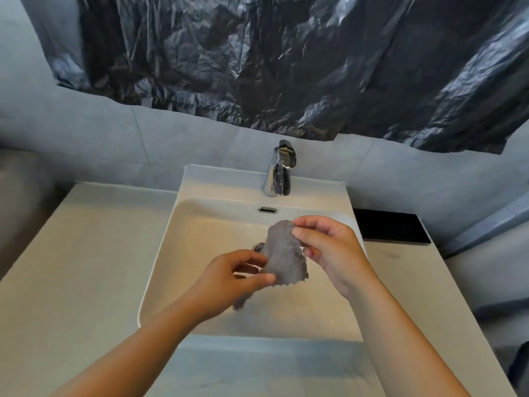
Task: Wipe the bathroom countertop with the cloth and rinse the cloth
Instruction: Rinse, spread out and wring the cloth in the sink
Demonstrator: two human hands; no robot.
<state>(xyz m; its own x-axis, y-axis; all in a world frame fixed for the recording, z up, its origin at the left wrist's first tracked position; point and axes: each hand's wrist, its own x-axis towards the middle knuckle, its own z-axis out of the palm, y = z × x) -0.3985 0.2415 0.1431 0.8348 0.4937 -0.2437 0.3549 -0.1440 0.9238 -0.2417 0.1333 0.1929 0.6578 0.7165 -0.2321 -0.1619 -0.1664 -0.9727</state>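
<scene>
Both forearms rise from the bottom edge, cut off there, over the pale countertop (pixel 86 253). The left hand (pixel 229 279) pinches the cloth (pixel 286 259) between thumb and curled fingers at its lower edge. The right hand (pixel 332 250), centre right, nips the upper corner with thumb and forefinger, other fingers loosely bent.

The grey cloth hangs in the air over the sink (pixel 186 253), crumpled, with its long axis slanting from upper right down to lower left. Its tail pokes out beneath the left hand, which hides the stretch between. The drain (pixel 259 247) peeks out, half covered by the cloth.

Further back there's an overflow slot (pixel 268 209), then the chrome faucet (pixel 279 173), spout facing the basin. At right lies a flat black slab (pixel 392 227), and what it is, I can't make out. Wrinkled black plastic (pixel 257 67) drapes across the wall up top, cut off by the frame.
</scene>
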